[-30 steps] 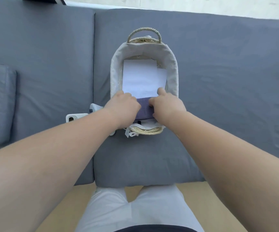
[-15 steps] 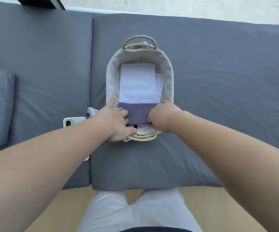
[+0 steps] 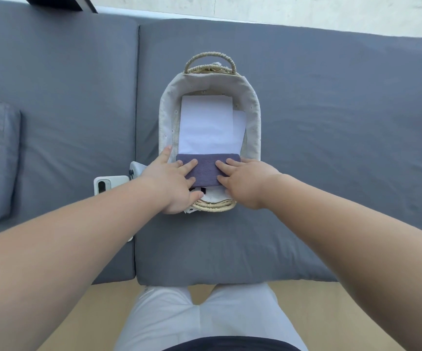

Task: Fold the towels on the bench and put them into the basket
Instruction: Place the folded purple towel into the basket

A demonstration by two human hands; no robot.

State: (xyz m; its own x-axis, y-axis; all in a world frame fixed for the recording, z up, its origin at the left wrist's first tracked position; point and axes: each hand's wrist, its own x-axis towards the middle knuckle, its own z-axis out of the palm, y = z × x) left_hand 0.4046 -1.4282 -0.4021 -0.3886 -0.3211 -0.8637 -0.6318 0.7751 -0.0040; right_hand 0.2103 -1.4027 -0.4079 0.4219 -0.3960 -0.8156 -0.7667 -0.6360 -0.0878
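Where both hands' fingers press: purple towel [image 3: 206, 171], no grip.

Soft, even daylight, faint shadows, sharp centre, wide-angle stretch and bowing toward the edges.

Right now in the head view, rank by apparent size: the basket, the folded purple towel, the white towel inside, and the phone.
1. basket
2. white towel
3. purple towel
4. phone, though the left arm covers part of it, so its rank is unsure.

Single head view, steeply downward, close over basket [image 3: 254, 107], bench [image 3: 331, 122]
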